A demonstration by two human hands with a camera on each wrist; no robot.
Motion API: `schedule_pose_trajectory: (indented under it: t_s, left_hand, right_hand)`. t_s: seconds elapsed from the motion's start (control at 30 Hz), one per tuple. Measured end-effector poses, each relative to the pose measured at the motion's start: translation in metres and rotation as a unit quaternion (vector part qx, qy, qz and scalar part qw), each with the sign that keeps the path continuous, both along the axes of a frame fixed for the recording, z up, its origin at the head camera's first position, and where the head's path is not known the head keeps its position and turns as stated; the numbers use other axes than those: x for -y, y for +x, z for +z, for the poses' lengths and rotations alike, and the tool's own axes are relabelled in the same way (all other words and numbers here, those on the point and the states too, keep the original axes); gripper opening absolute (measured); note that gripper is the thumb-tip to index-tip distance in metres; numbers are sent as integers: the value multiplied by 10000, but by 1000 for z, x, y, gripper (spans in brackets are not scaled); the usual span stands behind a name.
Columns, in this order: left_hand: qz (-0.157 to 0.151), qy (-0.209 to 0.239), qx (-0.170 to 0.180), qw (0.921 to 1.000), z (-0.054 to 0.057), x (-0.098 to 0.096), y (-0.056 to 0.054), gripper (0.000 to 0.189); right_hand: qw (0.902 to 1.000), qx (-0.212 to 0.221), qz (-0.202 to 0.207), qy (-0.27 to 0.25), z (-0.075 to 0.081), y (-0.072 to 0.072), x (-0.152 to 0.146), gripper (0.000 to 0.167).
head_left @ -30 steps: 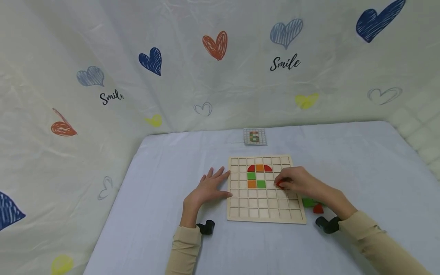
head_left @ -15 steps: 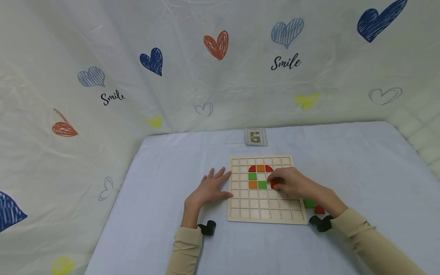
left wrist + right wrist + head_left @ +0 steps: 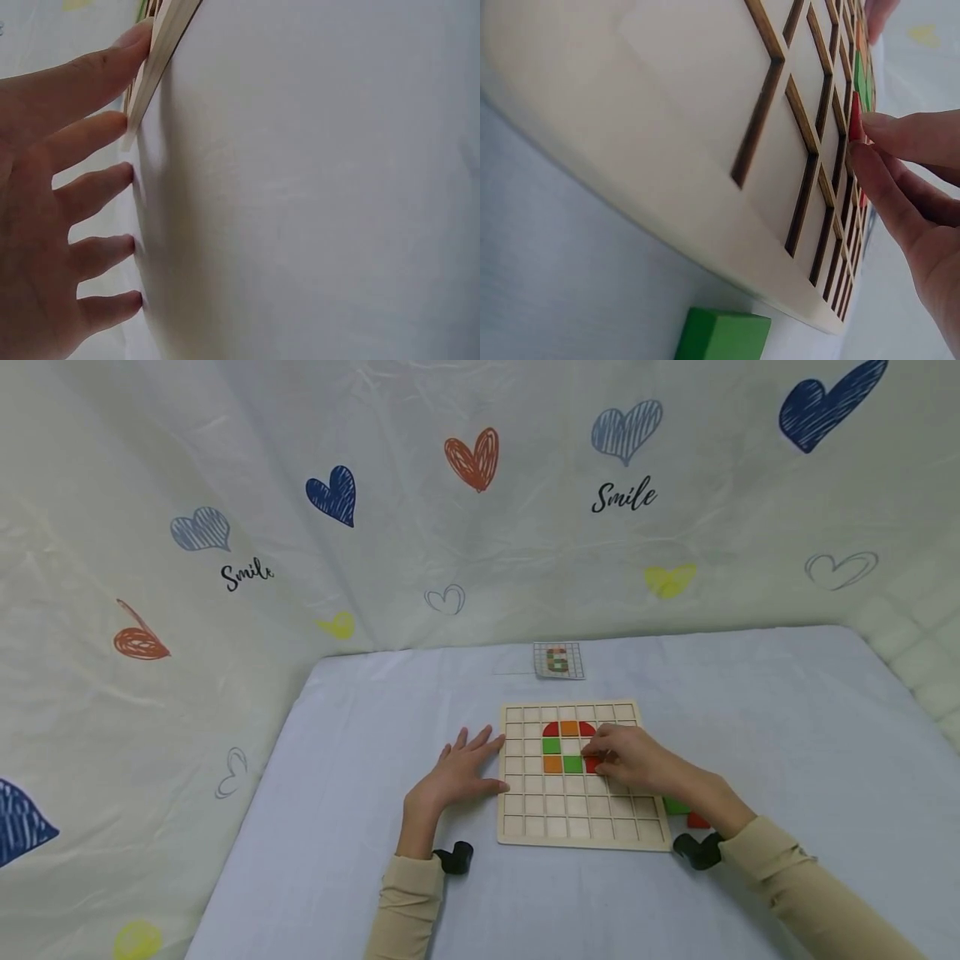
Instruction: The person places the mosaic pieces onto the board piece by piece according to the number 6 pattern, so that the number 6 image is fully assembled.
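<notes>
A wooden grid board (image 3: 532, 822) lies flat, with red, orange and green pieces set in its cells. At its left edge my left hand (image 3: 452, 777) spreads its fingers, thumb and index finger touching the rim. The same hand (image 3: 45, 195) shows in the left wrist view with its other fingertips on the tablecloth. My right hand (image 3: 637, 756) reaches over the board's right side and pinches a red piece (image 3: 591, 765) at the cell right of a green square (image 3: 572, 764). Thumb and index finger meet at that red piece (image 3: 856, 116) in the right wrist view.
A small card (image 3: 558, 661) printed with a coloured grid pattern lies behind the board. Loose green (image 3: 677, 806) and red (image 3: 698, 820) pieces lie beside its right edge, partly under the right forearm. A white cloth covers the table (image 3: 337, 735); a heart-printed curtain (image 3: 525, 543) hangs behind.
My right hand has moved left with the red piece and lowered it into the cell beside the green square. The left hand has stayed at the board's edge.
</notes>
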State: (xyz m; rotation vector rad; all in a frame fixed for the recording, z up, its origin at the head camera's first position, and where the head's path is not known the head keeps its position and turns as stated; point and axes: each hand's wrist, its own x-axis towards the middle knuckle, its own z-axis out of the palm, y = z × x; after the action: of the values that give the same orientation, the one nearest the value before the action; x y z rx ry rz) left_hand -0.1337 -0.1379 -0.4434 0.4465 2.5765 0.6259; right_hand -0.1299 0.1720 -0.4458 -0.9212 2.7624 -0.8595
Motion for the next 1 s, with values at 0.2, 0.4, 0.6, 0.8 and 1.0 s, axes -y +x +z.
schedule_pose_trajectory:
  t_s: [0.2, 0.4, 0.6, 0.8, 1.0]
  left_hand:
    - [35, -23, 42, 10000, -1, -4, 0, 80]
    - [71, -22, 49, 10000, -1, -4, 2, 81]
    - [67, -16, 29, 10000, 0, -4, 2, 81]
    - [88, -34, -13, 10000, 2, -4, 2, 81]
    - [114, 19, -7, 9999, 3, -4, 3, 81]
  right_hand:
    - [10000, 46, 10, 6, 3, 1, -1, 24]
    - [9997, 172, -101, -165, 6, 7, -6, 22]
    - [9986, 303, -381, -194, 13, 14, -22, 21]
    - [9983, 298, -472, -141, 19, 25, -43, 21]
    - [9978, 214, -633, 12, 19, 38, -64, 22]
